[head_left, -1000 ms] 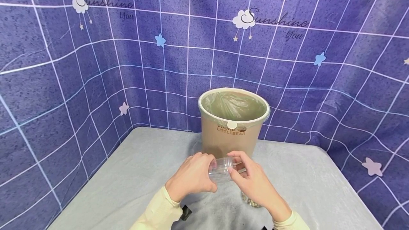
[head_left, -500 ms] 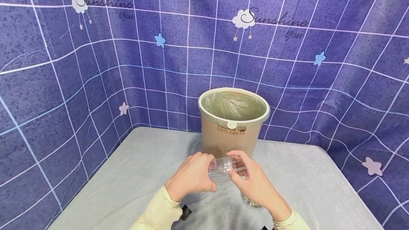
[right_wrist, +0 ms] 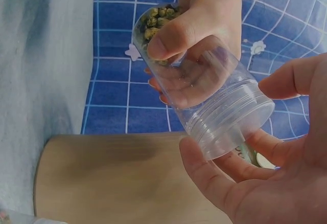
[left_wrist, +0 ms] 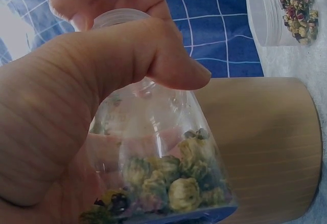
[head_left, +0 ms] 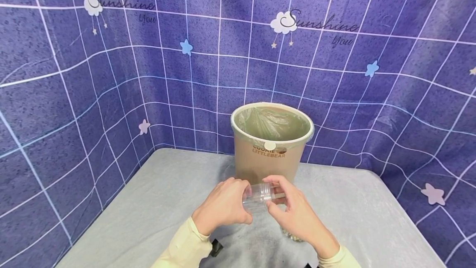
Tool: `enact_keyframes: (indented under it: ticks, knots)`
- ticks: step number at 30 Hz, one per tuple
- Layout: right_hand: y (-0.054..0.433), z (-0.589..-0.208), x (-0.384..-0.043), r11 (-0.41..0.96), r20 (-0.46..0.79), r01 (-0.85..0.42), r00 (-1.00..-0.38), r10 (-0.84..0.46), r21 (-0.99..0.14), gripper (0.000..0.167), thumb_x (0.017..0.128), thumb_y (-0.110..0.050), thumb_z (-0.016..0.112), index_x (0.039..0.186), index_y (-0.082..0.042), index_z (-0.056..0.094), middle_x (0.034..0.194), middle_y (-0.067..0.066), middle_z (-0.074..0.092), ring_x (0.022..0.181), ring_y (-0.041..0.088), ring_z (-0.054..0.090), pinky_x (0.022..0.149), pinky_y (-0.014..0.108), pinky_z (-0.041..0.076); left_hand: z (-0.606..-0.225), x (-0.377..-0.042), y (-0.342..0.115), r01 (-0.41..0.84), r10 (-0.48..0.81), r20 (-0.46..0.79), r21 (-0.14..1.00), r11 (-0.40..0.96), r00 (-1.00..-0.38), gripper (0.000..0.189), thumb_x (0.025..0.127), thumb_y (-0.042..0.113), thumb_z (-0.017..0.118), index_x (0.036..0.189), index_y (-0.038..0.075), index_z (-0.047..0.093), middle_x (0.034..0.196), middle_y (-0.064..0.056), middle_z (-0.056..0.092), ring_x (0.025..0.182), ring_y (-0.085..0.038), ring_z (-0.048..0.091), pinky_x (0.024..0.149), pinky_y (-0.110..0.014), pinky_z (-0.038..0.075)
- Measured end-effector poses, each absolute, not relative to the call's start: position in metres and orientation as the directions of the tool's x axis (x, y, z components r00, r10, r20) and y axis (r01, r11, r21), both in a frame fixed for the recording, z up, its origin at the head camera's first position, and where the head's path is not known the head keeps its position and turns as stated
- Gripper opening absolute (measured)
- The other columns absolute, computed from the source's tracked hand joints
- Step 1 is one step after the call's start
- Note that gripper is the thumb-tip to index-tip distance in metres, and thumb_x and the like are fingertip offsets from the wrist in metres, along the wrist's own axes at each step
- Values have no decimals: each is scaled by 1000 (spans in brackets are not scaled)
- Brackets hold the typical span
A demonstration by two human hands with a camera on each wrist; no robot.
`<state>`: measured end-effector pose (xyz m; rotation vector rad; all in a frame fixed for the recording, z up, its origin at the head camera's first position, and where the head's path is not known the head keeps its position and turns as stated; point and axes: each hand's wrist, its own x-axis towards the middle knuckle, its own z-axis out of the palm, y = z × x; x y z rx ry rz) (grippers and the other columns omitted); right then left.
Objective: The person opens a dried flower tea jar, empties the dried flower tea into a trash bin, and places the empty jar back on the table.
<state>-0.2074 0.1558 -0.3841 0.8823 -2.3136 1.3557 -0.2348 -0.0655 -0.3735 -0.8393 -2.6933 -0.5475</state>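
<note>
The left hand [head_left: 222,203] clasps a smooth, clear jar [head_left: 254,199], held nearly sideways above the tabletop [head_left: 178,177], crinkled buds [left_wrist: 185,193] at its base. Behind, near the back edge, stands a matte bin [head_left: 269,164]. The right hand [head_left: 293,212] pinches the ridged lid [right_wrist: 217,127], seemingly to turn it; next wants a light twist. Below sits another jar [left_wrist: 269,14].

- Head view: bright, even.
- Both wrist views: dimmer.
- Left wrist: white-gridded blue fabric curtain [left_wrist: 214,29] blown out, upper left.
- Clear cylindrical plastic jar [right_wrist: 214,104]: white glints.
- Right wrist: tan rounded bin [right_wrist: 117,183], soft shadow across side.
</note>
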Motion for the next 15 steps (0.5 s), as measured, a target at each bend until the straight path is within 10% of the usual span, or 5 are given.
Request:
enact_keyframes:
  ticks: [15]
  knots:
    - [155,-384,-207,334,589,-695,-718,-371,-637,56,81,10,66,132,-10,56,126,1,64,105,21,68,83,34,60,-373,-234,-66,586,488,351,273,763,-799,44,52,32,89,87,22,64,71,16,51,68,-9,48,59,-26,40]
